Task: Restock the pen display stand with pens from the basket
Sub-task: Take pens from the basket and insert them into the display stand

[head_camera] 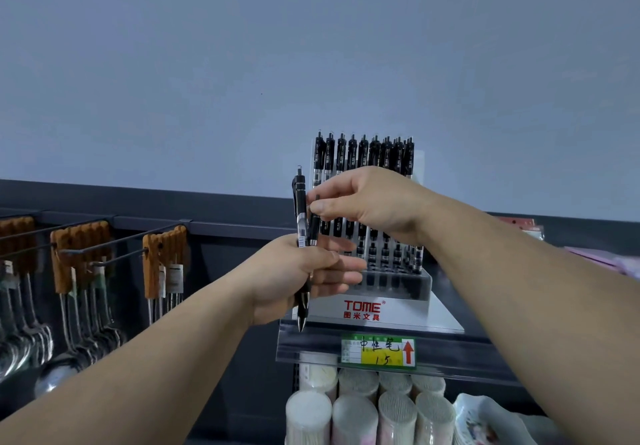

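Note:
A tiered pen display stand (381,306) marked TOME sits on a shelf, with several black pens (363,154) upright in its rows. In front of its left side, my left hand (304,278) grips two black pens upright; the longer pen (300,209) sticks out above and below the fist. My right hand (374,202) reaches across from the right and pinches the top of the second, shorter pen (314,226) between thumb and fingers. No basket is in view.
A price label (379,351) hangs on the shelf edge under the stand. Hooks at the left carry wooden-handled spoons (79,289). Round tubs of cotton swabs (367,410) stand below. Pink packets (609,261) lie at the right.

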